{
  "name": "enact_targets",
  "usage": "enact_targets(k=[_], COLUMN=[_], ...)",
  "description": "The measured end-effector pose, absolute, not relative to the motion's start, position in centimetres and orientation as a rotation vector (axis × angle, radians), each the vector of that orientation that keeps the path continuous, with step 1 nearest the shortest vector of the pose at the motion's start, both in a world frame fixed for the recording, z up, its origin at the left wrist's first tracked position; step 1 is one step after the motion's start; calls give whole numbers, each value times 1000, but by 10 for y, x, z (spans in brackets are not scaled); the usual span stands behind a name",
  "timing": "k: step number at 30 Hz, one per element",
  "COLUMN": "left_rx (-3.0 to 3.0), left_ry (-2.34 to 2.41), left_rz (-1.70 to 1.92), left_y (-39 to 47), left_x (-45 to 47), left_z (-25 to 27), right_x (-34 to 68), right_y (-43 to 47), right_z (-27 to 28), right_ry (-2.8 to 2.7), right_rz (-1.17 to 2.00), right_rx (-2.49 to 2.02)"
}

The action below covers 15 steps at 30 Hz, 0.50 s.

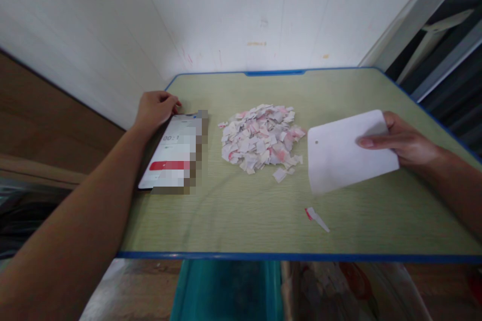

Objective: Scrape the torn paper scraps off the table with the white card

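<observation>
My right hand [401,140] grips a white plastic card [346,153] by its right end, thumb on top. The card has rounded corners and a small hole near its left end, and is tilted over the table. To its left lies a heap of small torn paper scraps [261,138], white with some pink and red. My left hand [158,108] is at the table's left edge, just beyond the top of a phone [169,145]. Its fingers are curled in, and whatever may be inside them is hidden. The phone's screen shows digits and a red bar; its right side is pixelated.
A loose paper strip [317,219] with a red end lies on the green table [241,220] near its blue front edge. Below that edge are a teal bin [229,291] and a clear bag [391,291] with scraps inside. A white wall [226,15] stands behind.
</observation>
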<state>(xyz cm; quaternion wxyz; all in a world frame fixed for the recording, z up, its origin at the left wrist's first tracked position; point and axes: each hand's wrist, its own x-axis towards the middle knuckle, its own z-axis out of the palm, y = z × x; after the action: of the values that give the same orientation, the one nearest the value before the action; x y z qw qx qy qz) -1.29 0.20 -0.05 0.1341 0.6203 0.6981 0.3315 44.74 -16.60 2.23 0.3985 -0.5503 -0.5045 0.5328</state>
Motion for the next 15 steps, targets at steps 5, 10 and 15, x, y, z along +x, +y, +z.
enact_targets(k=[5,10,15], left_rx=[1809,1802,1799], left_ry=[2003,2020,1999], left_rz=[977,975,985], left_y=[3,3,3], left_x=[-14,-13,-12], left_z=[-1,-1,-1], right_x=[455,446,413], right_y=[-164,-166,-181], right_z=[23,25,20], right_ry=[-1373,-1453,-1515], right_rz=[1341,1313,1505], right_rx=[-1409,-1427,-1311])
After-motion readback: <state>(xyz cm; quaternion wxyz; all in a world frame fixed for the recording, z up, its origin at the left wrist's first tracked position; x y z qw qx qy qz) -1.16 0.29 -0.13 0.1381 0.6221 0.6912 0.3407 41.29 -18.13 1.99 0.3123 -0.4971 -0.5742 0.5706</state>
